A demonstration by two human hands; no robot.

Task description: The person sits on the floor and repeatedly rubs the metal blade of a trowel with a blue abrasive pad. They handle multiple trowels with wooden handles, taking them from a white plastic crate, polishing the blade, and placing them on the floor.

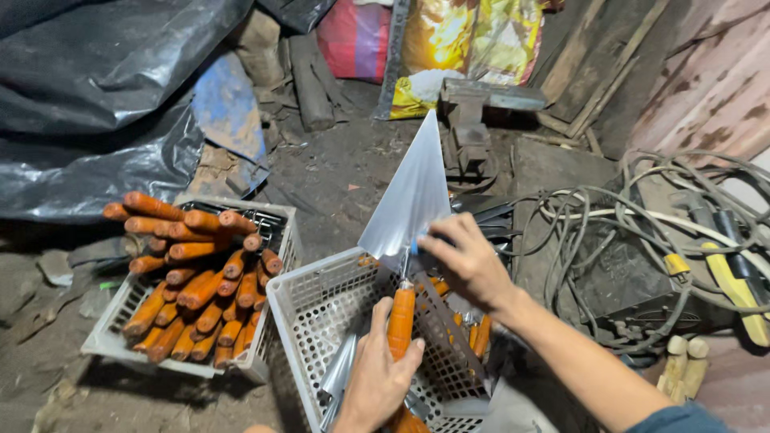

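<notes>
I hold a pointed steel trowel (pixel 411 196) upright over a white plastic crate (pixel 317 301). My left hand (pixel 377 377) is wrapped around its orange wooden handle (pixel 401 319). At the base of the shiny triangular blade, my right hand (pixel 465 261) pinches the metal. The blade tip points away from me. The crate under my hands holds more trowels, with orange handles and steel blades showing through it.
A second white crate (pixel 108 341) to the left is piled with several orange-handled tools (pixel 196 285). Black plastic sheeting (pixel 96 104) lies at the back left. Tangled cables (pixel 642 232) and a dark box lie on the right; a metal vise (pixel 472 128) stands behind.
</notes>
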